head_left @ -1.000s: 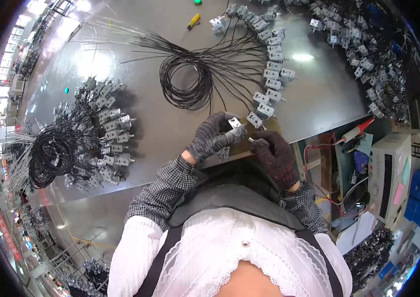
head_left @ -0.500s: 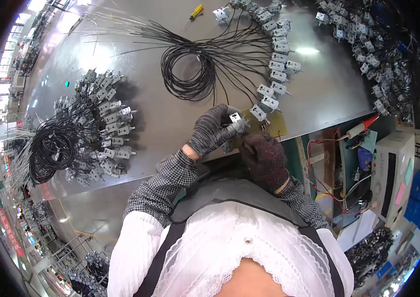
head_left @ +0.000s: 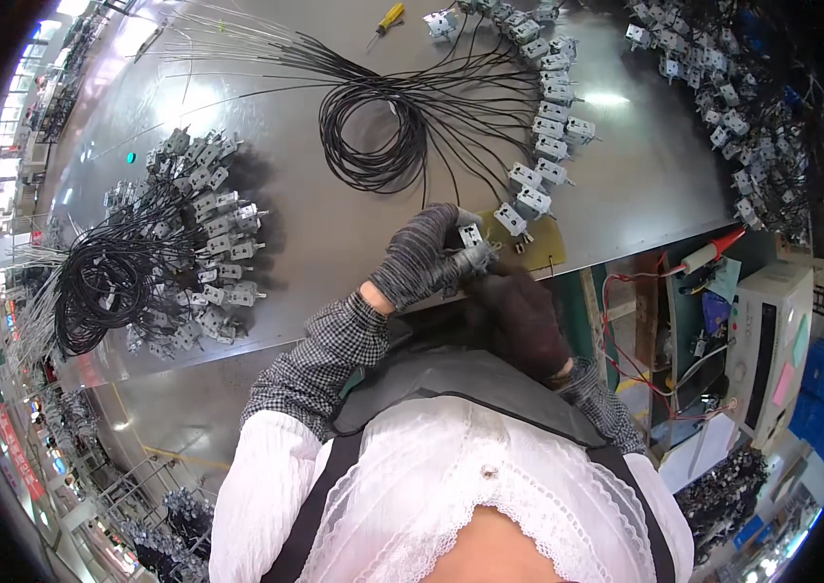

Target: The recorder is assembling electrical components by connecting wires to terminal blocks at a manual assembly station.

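Observation:
My left hand [head_left: 424, 255], in a grey striped glove, is closed on a small silvery metal latch unit [head_left: 471, 235] near the table's front edge. Close beside it, low and to the right, is my right hand [head_left: 521, 309] in a dark maroon glove; motion blurs it and its fingers cannot be made out. Just beyond the hands a yellowish flat plate [head_left: 546, 243] lies on the table. Similar latch units [head_left: 533, 200] curve away from it in a row, joined by black cables to a large coil [head_left: 370, 136].
A second cable bundle [head_left: 106, 287] with latch units lies at the left. More units are heaped at the far right [head_left: 713, 58]. A yellow screwdriver [head_left: 389, 21] lies at the back. A soldering iron with red handle [head_left: 713, 251] rests beside a pale box-shaped instrument [head_left: 772, 340] on the right.
My left hand has shifted slightly right with the latch unit. The right hand has moved a little and is now blurred. The view has shifted slightly.

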Demonstrator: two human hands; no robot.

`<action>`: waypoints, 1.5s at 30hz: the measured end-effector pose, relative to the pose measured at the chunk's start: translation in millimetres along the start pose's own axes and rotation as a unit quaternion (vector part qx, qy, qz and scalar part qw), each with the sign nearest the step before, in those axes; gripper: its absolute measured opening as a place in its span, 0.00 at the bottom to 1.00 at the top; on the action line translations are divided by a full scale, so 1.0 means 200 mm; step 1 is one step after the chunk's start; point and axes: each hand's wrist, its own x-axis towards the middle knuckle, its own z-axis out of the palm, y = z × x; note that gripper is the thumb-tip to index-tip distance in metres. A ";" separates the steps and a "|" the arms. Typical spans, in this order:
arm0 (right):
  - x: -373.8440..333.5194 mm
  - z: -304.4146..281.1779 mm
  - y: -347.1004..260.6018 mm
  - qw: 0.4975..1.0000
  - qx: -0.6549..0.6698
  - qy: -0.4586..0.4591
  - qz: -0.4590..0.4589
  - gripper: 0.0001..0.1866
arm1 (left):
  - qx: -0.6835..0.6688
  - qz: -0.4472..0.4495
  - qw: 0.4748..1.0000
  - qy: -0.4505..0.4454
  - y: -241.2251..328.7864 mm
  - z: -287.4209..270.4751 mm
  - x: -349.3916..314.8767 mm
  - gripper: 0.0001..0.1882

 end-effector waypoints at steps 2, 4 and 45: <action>-0.02 -0.03 0.04 0.996 -0.040 -0.041 -0.067 0.17 | -0.027 0.000 0.999 0.021 0.01 0.03 -0.02 0.21; -0.03 -0.06 0.09 0.984 -0.076 -0.085 -0.134 0.20 | -0.052 -0.001 0.998 0.045 0.01 0.04 -0.03 0.23; 0.08 -0.19 0.21 0.993 0.082 -0.087 0.006 0.18 | 0.396 0.070 0.915 0.003 0.14 0.01 -0.25 0.32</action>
